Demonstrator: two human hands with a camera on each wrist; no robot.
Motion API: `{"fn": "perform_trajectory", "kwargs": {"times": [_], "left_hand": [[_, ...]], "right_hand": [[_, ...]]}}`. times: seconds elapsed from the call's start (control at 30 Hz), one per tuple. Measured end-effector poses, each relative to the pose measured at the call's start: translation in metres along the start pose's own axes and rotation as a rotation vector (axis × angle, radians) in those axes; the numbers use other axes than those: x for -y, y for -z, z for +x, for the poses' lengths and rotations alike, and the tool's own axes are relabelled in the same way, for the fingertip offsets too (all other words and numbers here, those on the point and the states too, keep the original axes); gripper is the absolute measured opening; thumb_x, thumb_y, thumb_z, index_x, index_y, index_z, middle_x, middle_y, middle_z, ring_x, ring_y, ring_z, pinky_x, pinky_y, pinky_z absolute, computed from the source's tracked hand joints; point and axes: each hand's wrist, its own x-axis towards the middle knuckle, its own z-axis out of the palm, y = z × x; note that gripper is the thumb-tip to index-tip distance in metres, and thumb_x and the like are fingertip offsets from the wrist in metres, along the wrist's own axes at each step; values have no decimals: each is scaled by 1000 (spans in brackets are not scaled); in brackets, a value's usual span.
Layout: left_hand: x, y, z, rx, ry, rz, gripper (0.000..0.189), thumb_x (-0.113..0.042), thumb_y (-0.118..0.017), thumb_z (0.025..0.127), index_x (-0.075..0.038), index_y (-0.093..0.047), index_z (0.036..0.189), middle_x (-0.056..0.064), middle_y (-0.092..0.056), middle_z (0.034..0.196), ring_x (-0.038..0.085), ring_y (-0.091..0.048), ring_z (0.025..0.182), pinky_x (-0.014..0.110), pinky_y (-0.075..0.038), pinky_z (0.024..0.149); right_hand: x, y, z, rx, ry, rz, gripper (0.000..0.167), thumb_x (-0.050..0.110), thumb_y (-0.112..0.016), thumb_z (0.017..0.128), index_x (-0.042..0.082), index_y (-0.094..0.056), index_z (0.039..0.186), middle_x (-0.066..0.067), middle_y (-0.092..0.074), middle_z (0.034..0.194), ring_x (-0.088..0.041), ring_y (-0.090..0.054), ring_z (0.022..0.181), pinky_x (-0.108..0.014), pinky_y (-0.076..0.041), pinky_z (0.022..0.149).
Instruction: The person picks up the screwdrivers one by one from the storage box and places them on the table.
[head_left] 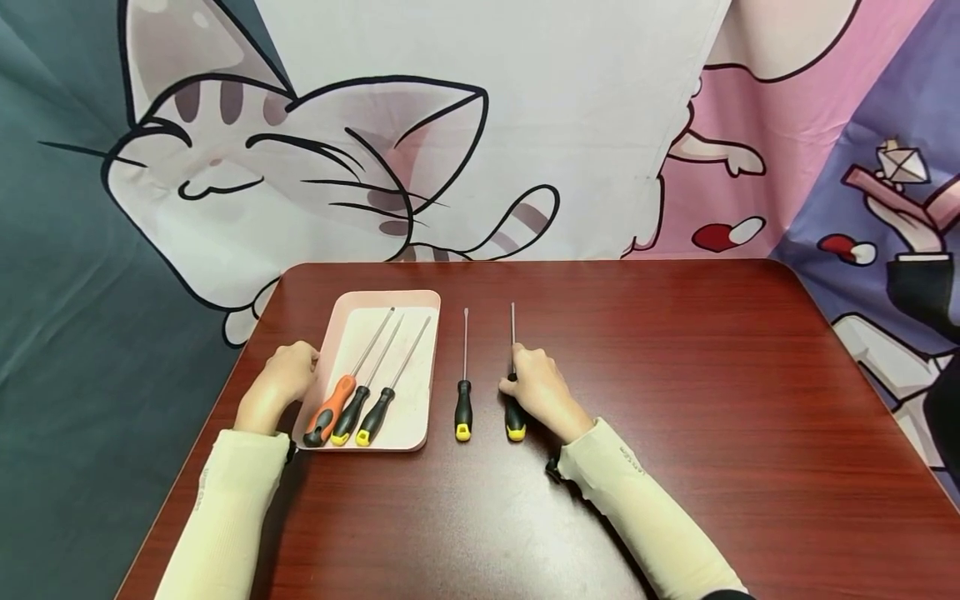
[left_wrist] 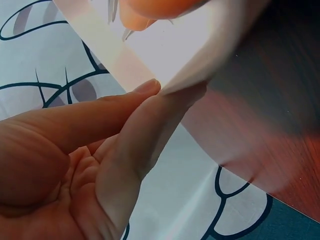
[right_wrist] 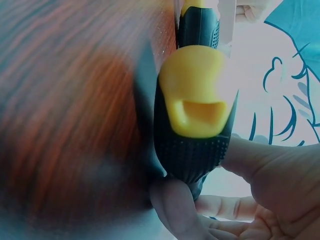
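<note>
My left hand pinches the left rim of a pale pink tray between thumb and forefinger, as the left wrist view confirms. Inside the tray lie an orange-handled screwdriver and two with black-and-yellow handles. To the tray's right, a black-and-yellow screwdriver lies on the table with its shaft pointing away. Farther right, my right hand grips another screwdriver near the top of its handle. In the right wrist view, thumb and fingers close around that handle below its yellow end.
The brown wooden table extends widely to the right of my right hand. Behind it hangs a cloth printed with cartoon cats. The table's far edge runs just beyond the tray and the screwdriver tips.
</note>
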Motion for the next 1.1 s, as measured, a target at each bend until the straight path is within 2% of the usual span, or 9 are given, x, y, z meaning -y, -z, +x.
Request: {"fn": "perform_trajectory", "kwargs": {"times": [0.07,0.13,0.23,0.33,0.37,0.57,0.77,0.93,1.1], "left_hand": [[1,-1,0,-9,-1,-2,23,8,-42,90,5,-65,95,2,-38,57,23,-49,63,33,-42,59],[2,-1,-1,-19,-5,-1,25,8,-43,90,7,-67,98,6,-48,60,24,-52,66,34,-43,60],[3,-2,-2,-29,-7,10,30,8,-45,90,11,-67,110,17,-65,79,27,-57,73,38,-46,63],[3,-3,-2,-38,-9,26,34,8,-46,89,14,-64,118,24,-70,100,31,-61,80,42,-49,67],[4,-3,-2,-39,-7,27,34,8,-47,89,14,-64,118,25,-69,101,32,-62,81,43,-49,68],[5,-3,0,-60,0,25,35,9,-49,85,13,-66,115,24,-69,99,32,-62,80,43,-49,67],[7,-3,2,-64,7,15,30,8,-49,84,8,-69,106,17,-66,85,29,-56,73,43,-45,66],[8,-4,3,-63,15,10,26,8,-49,85,6,-70,100,17,-67,85,30,-57,75,45,-46,67],[7,-4,4,-63,14,10,27,8,-49,87,6,-71,102,20,-69,89,30,-59,77,45,-46,67]], "right_hand": [[1,0,0,0,1,-3,23,16,-77,83,4,-59,92,-7,-59,71,-34,-66,73,-45,-52,61],[1,-1,0,-1,0,-9,23,16,-77,84,4,-59,92,-7,-59,70,-35,-66,73,-46,-52,62],[2,-1,0,-3,5,-16,24,17,-78,84,4,-59,92,-7,-59,70,-34,-66,72,-46,-52,62],[2,-1,1,-2,10,-22,24,17,-78,84,5,-58,92,-6,-59,70,-32,-66,71,-44,-52,63],[2,-2,1,-1,12,-24,25,17,-78,85,5,-58,92,-6,-59,70,-32,-65,70,-44,-52,62],[4,-2,2,2,10,-22,25,18,-78,85,5,-58,92,-5,-58,70,-30,-65,70,-43,-53,62],[8,2,4,1,9,-27,25,21,-77,87,4,-59,89,-4,-57,69,-27,-64,66,-39,-52,59],[17,8,5,-28,38,-54,30,24,-76,89,-2,-64,96,-4,-54,65,-24,-59,60,-37,-49,57],[32,14,4,-62,79,-76,30,25,-75,90,0,-61,82,-6,-52,64,-24,-56,58,-36,-45,53]]}}
